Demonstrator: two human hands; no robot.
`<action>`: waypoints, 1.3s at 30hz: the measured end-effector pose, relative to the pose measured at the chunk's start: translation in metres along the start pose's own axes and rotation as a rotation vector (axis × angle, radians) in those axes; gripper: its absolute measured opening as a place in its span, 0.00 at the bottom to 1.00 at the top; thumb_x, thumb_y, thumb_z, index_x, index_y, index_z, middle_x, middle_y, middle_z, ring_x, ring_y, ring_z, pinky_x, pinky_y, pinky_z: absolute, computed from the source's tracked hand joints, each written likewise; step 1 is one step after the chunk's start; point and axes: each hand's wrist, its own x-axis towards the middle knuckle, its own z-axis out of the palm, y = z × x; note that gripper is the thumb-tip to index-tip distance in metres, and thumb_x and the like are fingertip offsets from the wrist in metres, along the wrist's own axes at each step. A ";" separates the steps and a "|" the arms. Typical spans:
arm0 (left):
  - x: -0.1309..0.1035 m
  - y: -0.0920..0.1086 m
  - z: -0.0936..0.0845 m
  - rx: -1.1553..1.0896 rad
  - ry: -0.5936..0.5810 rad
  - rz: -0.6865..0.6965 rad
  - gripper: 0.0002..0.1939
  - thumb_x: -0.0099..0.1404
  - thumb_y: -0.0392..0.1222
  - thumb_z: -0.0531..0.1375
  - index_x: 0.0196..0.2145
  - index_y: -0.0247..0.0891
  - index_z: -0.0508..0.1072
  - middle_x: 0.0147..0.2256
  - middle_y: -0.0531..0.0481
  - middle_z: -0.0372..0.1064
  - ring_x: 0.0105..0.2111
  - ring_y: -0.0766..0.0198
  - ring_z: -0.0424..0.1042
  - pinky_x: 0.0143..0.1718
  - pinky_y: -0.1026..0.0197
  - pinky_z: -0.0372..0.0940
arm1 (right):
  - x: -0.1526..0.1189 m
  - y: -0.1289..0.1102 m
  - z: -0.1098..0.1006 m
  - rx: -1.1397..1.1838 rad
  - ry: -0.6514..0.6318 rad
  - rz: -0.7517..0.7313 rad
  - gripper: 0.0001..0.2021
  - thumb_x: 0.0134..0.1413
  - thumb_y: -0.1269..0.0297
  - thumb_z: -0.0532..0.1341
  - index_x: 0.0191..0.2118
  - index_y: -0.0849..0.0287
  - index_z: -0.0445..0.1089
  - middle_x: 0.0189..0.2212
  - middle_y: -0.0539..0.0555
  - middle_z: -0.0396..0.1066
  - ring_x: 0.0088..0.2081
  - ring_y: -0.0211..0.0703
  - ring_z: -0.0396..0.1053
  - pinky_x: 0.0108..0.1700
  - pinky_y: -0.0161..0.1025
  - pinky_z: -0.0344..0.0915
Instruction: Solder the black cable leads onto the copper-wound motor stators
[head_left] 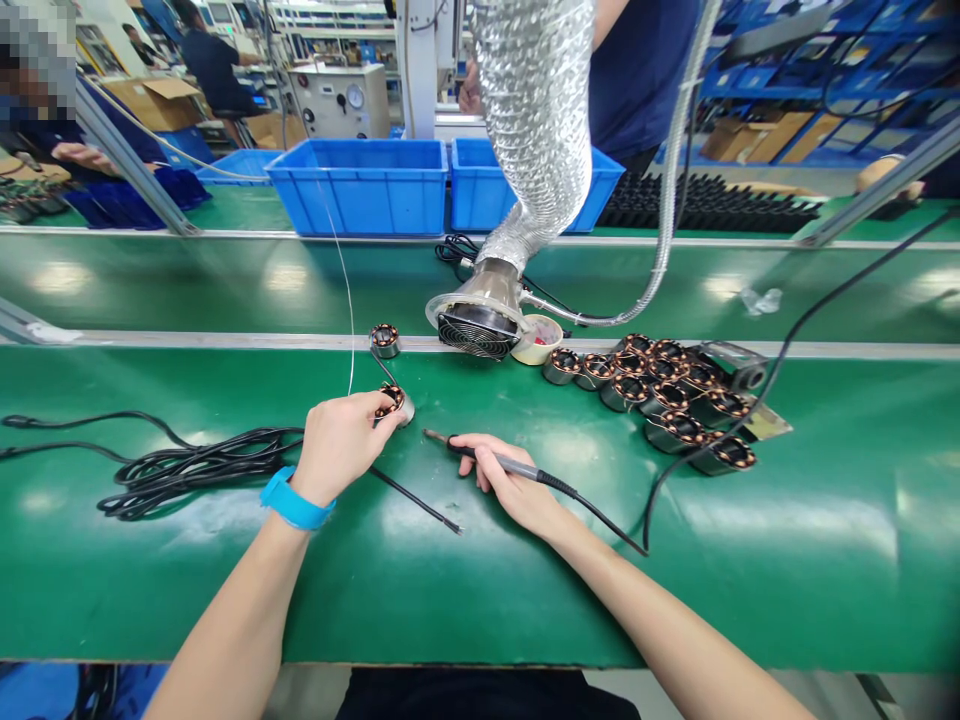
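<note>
My left hand (341, 440), with a blue band at the wrist, pinches a copper-wound motor stator (405, 408) on the green table. In my right hand (502, 478) is a soldering iron (517, 467), its tip pointing left, a little apart from that stator. A second stator (385, 342) sits just behind the held one, with a black lead beside it. Thin pale wire (347, 290) hangs down to my left hand. From under that hand a black cable (416, 500) runs out, its stripped end on the table.
A fume duct (536, 120) with a fan grille (480, 335) hangs ahead. Several stators (667, 395) and a cream tape roll (537, 340) are at the right. Coiled black cable (195, 465) lies left. Blue bins (360, 190) stand behind; people work beyond.
</note>
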 end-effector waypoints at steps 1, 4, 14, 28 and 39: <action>0.000 0.000 0.000 -0.002 -0.003 -0.001 0.13 0.66 0.50 0.59 0.35 0.42 0.81 0.27 0.50 0.76 0.25 0.62 0.71 0.26 0.62 0.53 | 0.000 0.000 0.000 -0.003 -0.001 0.002 0.19 0.70 0.51 0.49 0.52 0.53 0.72 0.32 0.50 0.72 0.26 0.34 0.62 0.30 0.33 0.62; 0.000 -0.001 -0.001 -0.015 -0.006 -0.005 0.12 0.66 0.50 0.60 0.35 0.42 0.81 0.25 0.51 0.74 0.24 0.63 0.69 0.26 0.62 0.52 | 0.000 0.000 0.000 -0.009 -0.003 0.009 0.19 0.70 0.51 0.48 0.51 0.52 0.72 0.32 0.49 0.72 0.26 0.34 0.62 0.31 0.33 0.62; -0.001 -0.005 -0.003 -0.129 0.152 -0.070 0.16 0.64 0.54 0.60 0.33 0.39 0.80 0.17 0.58 0.57 0.20 0.68 0.60 0.26 0.63 0.52 | 0.000 -0.004 -0.002 0.065 0.087 -0.021 0.20 0.68 0.50 0.50 0.49 0.57 0.73 0.29 0.50 0.72 0.24 0.34 0.61 0.28 0.33 0.60; -0.018 0.026 0.027 -0.102 0.085 0.136 0.17 0.68 0.53 0.57 0.35 0.40 0.80 0.21 0.53 0.71 0.20 0.66 0.67 0.24 0.65 0.55 | -0.005 0.003 -0.046 -0.068 0.860 -0.201 0.19 0.69 0.55 0.49 0.47 0.58 0.73 0.26 0.50 0.67 0.23 0.36 0.62 0.29 0.36 0.63; -0.035 0.043 0.049 -0.065 0.070 0.318 0.17 0.71 0.51 0.55 0.37 0.40 0.80 0.29 0.49 0.79 0.22 0.64 0.74 0.23 0.64 0.59 | 0.021 0.030 -0.077 -0.677 0.520 -0.262 0.20 0.66 0.66 0.54 0.62 0.54 0.61 0.44 0.57 0.67 0.45 0.45 0.68 0.50 0.44 0.68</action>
